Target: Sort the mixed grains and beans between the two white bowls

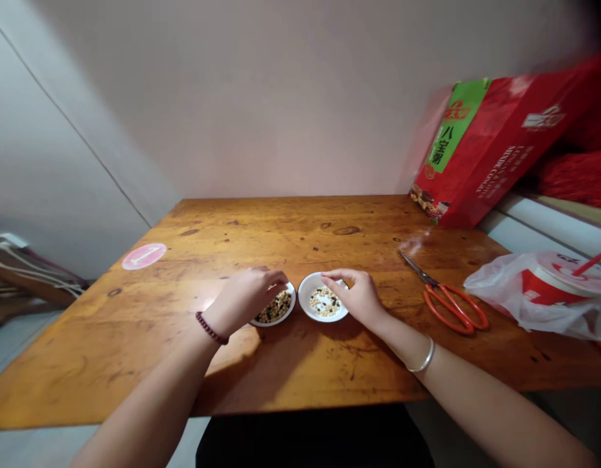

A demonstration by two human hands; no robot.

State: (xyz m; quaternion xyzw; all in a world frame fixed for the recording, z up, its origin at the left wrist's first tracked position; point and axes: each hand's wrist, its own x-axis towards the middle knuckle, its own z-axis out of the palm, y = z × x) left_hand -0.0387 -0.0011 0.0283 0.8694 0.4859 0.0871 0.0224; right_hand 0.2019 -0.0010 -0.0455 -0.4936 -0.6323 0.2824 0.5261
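Two small white bowls with dark rims stand side by side on the wooden table. My left hand [251, 292] is over the left bowl [291, 305], its fingers curled and pressed together, and it covers part of the bowl. That bowl holds many pale and black beans [275, 309]. Above the right bowl [307, 289], my right hand [358, 296] has thumb and index finger brought together in a loop by the far rim. Fewer pale and black beans [324, 302] lie scattered in this bowl. Whatever either hand pinches is too small or hidden to tell.
Red-handled scissors [449, 299] lie to the right, blades pointing away. Beyond them are a lidded cup [553, 286] in a clear plastic bag and a red carton [495, 143]. A pink round sticker [144, 256] marks the table [222, 227] at left. A wall rises behind.
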